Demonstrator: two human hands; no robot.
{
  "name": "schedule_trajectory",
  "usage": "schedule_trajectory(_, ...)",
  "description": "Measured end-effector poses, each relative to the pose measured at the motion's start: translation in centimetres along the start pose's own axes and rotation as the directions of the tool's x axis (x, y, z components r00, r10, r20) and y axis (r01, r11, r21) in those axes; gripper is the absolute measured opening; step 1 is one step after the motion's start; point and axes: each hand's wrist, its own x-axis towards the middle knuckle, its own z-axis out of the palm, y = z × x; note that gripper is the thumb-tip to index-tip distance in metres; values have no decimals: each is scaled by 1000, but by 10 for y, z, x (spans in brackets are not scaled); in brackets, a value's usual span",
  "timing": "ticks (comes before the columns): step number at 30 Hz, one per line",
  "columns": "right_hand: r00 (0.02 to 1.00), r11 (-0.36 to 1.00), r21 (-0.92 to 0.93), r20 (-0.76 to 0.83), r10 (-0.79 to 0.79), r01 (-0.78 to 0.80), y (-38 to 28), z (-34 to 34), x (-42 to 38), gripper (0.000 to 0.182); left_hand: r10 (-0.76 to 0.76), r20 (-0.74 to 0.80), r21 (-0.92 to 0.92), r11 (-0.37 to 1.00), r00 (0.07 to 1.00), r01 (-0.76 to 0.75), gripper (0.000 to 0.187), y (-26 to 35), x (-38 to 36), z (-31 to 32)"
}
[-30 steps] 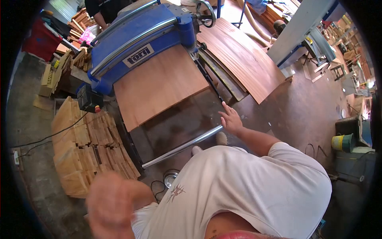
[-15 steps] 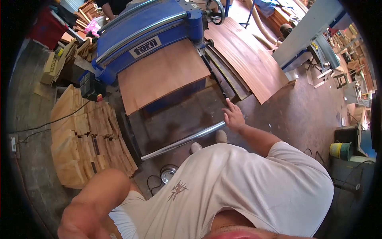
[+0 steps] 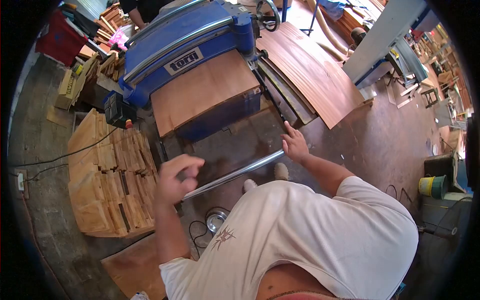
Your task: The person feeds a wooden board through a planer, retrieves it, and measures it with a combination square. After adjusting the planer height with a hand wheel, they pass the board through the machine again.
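Note:
A blue thickness planer [image 3: 150,70] marked "torq" stands ahead of me. A flat wooden panel [image 3: 205,87] lies at its infeed, its far edge hidden under the planer head. My right hand [image 3: 296,144] is open, its index finger stretched to the black side rail [image 3: 274,102] of the roller frame. Below the panel's near corner, my left hand [image 3: 180,177] hangs in the air over the frame's left side, blurred, with curled fingers apart from the thumb. A dark patch shows between them; I see no object held. A shiny metal roller [image 3: 240,172] spans the frame.
Stacked wooden boards [image 3: 110,175] stand at left, beside a black control box [image 3: 120,111] with a red button. A second wooden panel [image 3: 310,70] lies to the right. A round metal object with a cable [image 3: 216,220] sits by my feet. Behind the planer is another person's arm [image 3: 136,16].
My left hand has swung up and forward from near my body to above the roller frame. The panel has slid a little further into the planer. My right hand stays at the rail.

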Motion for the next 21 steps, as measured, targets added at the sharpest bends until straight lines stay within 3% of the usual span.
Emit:
schedule_trajectory(1,1000,1000,-2,-4,-5,5,1,0,0,29,-213,9,-42,976,977,214,30,-62,-11,23)
schedule_trajectory(3,1000,1000,7,-1,8,-8,0,-1,0,29,-129,103,432,899,986,72,29,-163,-56,58)
schedule_trajectory(5,1000,1000,18,2,22,-22,-2,-1,0,29,-467,54,247,863,883,441,18,-182,-88,91)
schedule_trajectory(6,1000,999,18,0,29,-29,-2,-1,0,28,-463,54,252,864,885,437,18,-198,-99,104)
schedule_trajectory(7,999,999,18,-1,34,-34,-3,-1,1,27,-482,-165,108,859,861,501,16,-217,-110,117)
schedule_trajectory(8,999,999,22,-1,37,-37,-4,-2,0,27,-506,-369,-49,848,779,528,15,-220,-112,122)
schedule_trajectory(9,999,999,15,-1,38,-38,-4,-3,0,26,-507,-367,-46,847,780,529,15,-225,-112,123)
schedule_trajectory(11,999,999,8,-2,36,-36,-5,-4,0,26,-563,-546,-192,805,620,561,22,-234,-106,125)
schedule_trajectory(13,999,998,37,5,50,-50,-4,-4,1,25,-503,-591,-130,831,630,541,24,-244,-102,128)
schedule_trajectory(15,999,998,37,3,53,-53,-5,-3,0,25,-519,-549,-8,787,655,617,24,-246,-103,129)
schedule_trajectory(21,999,995,85,-21,49,-47,-5,-5,0,29,-504,-587,19,775,634,632,18,-242,-95,137)
